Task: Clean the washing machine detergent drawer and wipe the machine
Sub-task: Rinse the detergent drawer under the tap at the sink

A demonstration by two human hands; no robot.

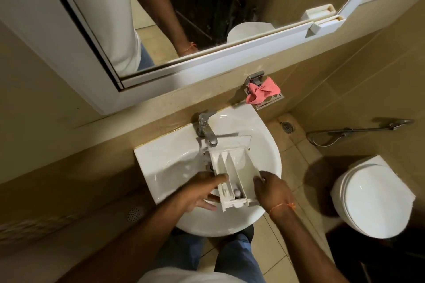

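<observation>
The white detergent drawer is over the white sink, its far end under the chrome tap, where water seems to run onto it. The drawer has long compartments and a grey insert near its close end. My left hand grips the drawer's left side, thumb on top. My right hand holds its right edge near the close end. A pink cloth lies on the wall soap dish beyond the sink. The washing machine is out of view.
A mirror hangs above the sink. A closed white toilet stands to the right, with a hose sprayer on the wall behind it. Floor drains show at the left and beside the sink.
</observation>
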